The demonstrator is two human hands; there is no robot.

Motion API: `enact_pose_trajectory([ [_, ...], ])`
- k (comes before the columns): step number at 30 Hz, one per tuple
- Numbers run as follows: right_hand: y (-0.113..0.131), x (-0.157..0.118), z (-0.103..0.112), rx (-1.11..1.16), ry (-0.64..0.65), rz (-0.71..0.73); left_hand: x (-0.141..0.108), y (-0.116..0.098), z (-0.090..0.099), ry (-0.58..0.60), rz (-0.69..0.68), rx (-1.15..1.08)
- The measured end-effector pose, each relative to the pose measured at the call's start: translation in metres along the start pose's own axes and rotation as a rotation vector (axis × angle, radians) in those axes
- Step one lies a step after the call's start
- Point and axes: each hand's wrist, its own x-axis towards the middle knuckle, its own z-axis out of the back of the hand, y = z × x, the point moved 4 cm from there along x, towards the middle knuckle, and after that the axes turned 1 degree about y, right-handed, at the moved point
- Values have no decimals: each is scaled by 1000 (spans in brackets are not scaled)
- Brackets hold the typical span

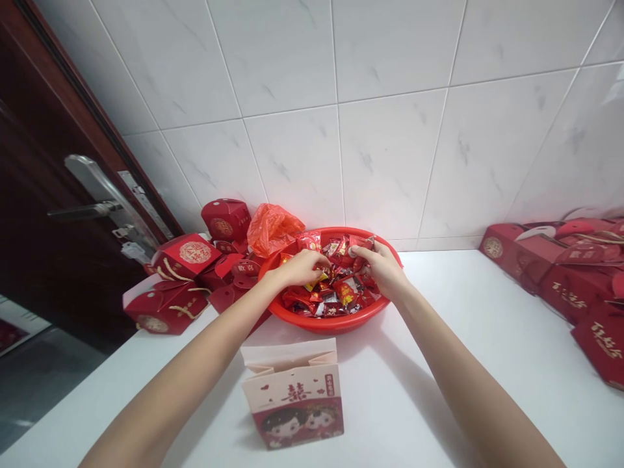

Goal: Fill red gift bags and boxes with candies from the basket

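A red plastic basket (pixel 336 324) full of wrapped candies (pixel 348 290) stands against the tiled wall. Both of my hands reach into it. My left hand (pixel 306 266) is over the left part of the candies with its fingers curled down around a yellow and red wrapper. At the right side of the basket, my right hand (pixel 383 265) pinches a red-wrapped candy (pixel 361 246) between thumb and fingers. In front of the basket, an open paper bag (pixel 295 403) with two cartoon figures stands upright on the white table (pixel 390 390).
Red gift boxes (pixel 168 304) with rope handles are piled on the left, next to a crumpled red plastic bag (pixel 273 229). More red boxes (pixel 560 273) lie at the right. A dark door (pixel 43 162) with a metal handle is at the far left.
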Motion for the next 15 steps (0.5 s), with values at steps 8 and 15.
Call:
enact_pose_trajectory([
  [8, 0, 1, 0, 10, 9, 2, 18, 1, -20, 133, -24, 162],
  [15, -2, 3, 1, 25, 15, 16, 14, 3, -21, 145, -15, 170],
])
